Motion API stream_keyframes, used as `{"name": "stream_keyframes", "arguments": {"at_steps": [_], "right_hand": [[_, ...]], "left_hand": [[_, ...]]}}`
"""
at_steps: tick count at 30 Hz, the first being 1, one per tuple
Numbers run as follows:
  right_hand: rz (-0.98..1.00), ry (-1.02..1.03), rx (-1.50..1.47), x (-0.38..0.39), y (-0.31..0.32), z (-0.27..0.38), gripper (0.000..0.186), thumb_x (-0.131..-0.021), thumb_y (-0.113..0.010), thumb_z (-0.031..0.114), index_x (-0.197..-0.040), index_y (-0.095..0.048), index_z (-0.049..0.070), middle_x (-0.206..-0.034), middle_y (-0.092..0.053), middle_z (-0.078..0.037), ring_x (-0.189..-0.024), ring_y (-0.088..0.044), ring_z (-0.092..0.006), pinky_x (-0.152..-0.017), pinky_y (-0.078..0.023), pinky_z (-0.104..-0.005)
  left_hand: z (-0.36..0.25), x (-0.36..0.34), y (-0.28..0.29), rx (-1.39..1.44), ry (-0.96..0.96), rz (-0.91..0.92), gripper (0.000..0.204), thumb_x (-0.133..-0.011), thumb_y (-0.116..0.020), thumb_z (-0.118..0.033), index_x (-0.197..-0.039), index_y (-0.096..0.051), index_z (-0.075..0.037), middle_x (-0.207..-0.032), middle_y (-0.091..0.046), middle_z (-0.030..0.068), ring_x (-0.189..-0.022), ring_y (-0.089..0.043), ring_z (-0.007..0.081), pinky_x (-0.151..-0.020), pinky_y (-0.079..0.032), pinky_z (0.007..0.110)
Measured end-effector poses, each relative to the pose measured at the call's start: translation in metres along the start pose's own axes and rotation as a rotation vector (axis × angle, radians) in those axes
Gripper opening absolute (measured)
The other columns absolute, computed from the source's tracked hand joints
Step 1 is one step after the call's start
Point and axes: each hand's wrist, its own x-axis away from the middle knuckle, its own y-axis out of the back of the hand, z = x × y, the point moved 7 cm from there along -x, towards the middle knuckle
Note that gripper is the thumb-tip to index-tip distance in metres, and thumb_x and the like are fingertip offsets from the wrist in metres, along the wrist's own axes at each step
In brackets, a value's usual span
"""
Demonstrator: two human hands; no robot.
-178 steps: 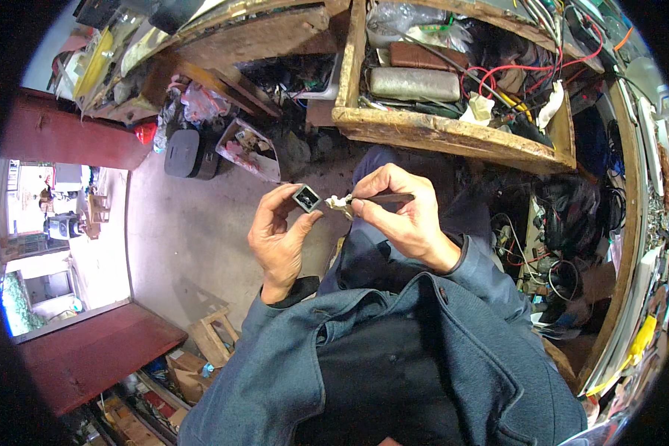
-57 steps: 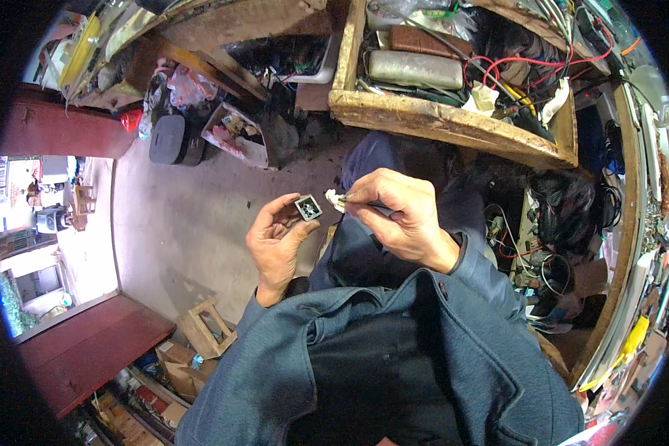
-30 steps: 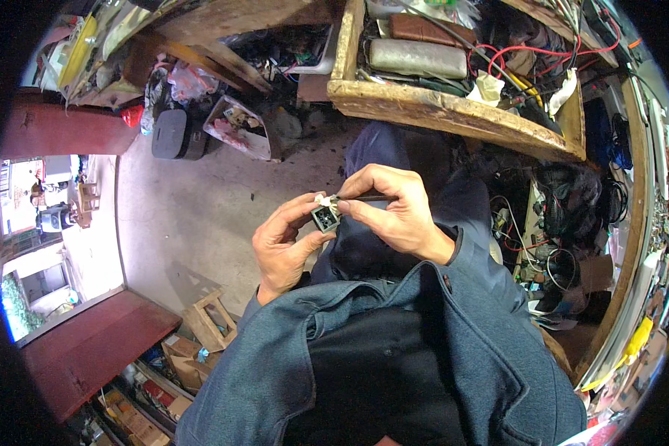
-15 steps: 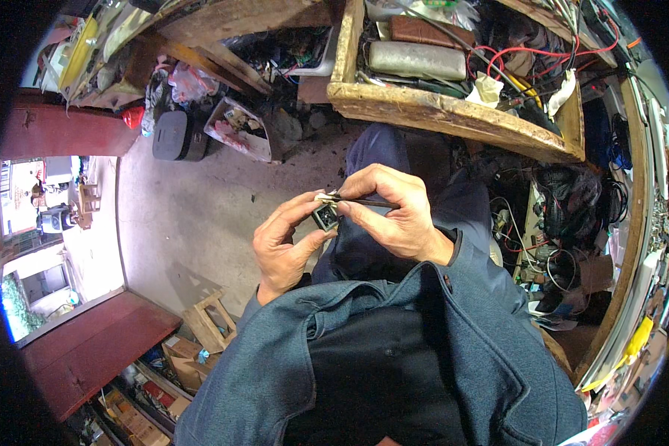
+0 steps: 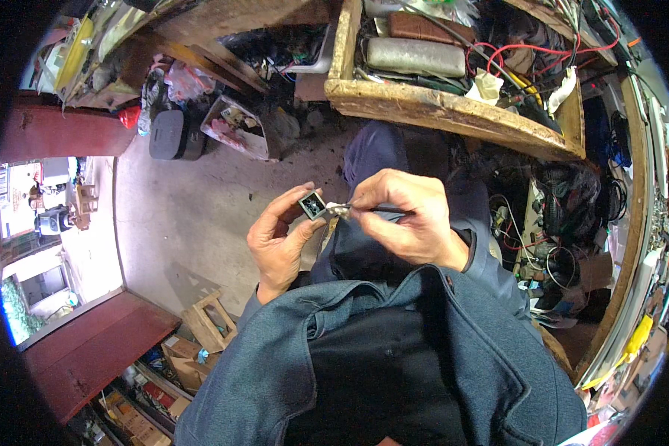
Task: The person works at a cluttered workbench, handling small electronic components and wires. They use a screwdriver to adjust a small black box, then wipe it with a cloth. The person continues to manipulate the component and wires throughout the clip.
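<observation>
My left hand (image 5: 276, 244) pinches a small square box (image 5: 312, 205) by its sides, between thumb and fingers. The box has a pale rim and a dark inside, with its hollow face turned up. Just to its right, my right hand (image 5: 412, 221) is closed on a thin dark rod-like tool (image 5: 388, 209). At the fingertips of that hand is a small whitish piece (image 5: 338, 210), close beside the box. What the piece is cannot be made out. Both hands are held above my lap, over the dark trousers (image 5: 375, 152).
A wooden drawer (image 5: 453, 111) filled with tools, wires and a grey block juts out ahead. On the floor to the left stand a dark bin (image 5: 169, 135) and an open carton (image 5: 238, 128). Tangled cables (image 5: 565, 197) lie at the right, and a small wooden stool (image 5: 209, 323) is at lower left.
My right hand has drawn to the right with the whitish piece, which was against the box before. The box has moved slightly up and left, and its hollow face shows more.
</observation>
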Motion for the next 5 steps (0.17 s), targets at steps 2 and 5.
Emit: {"name": "stream_keyframes", "arguments": {"at_steps": [2,5], "right_hand": [[0.011,0.002,0.007,0.0014,-0.0055,0.0011,0.012,-0.078,-0.074,-0.002,-0.086,-0.066,0.002,-0.082,-0.07,-0.012,-0.073,-0.072,-0.0258,-0.065,-0.057,-0.0337],[0.033,-0.006,0.028,0.0031,-0.0103,-0.0016,0.011,-0.079,-0.075,-0.005,-0.087,-0.069,-0.002,-0.084,-0.072,-0.013,-0.075,-0.073,-0.0244,-0.069,-0.058,-0.032]], "left_hand": [[0.0004,0.0012,-0.0009,-0.017,0.055,0.002,0.043,-0.085,-0.078,0.005,-0.127,-0.066,0.004,-0.132,-0.065,0.0233,-0.117,-0.069,0.0309,-0.101,-0.057,0.04],[0.0019,0.0027,-0.0025,-0.028,0.102,0.014,0.043,-0.086,-0.078,0.005,-0.127,-0.066,0.003,-0.131,-0.066,0.0234,-0.116,-0.069,0.0307,-0.099,-0.057,0.04]]}}
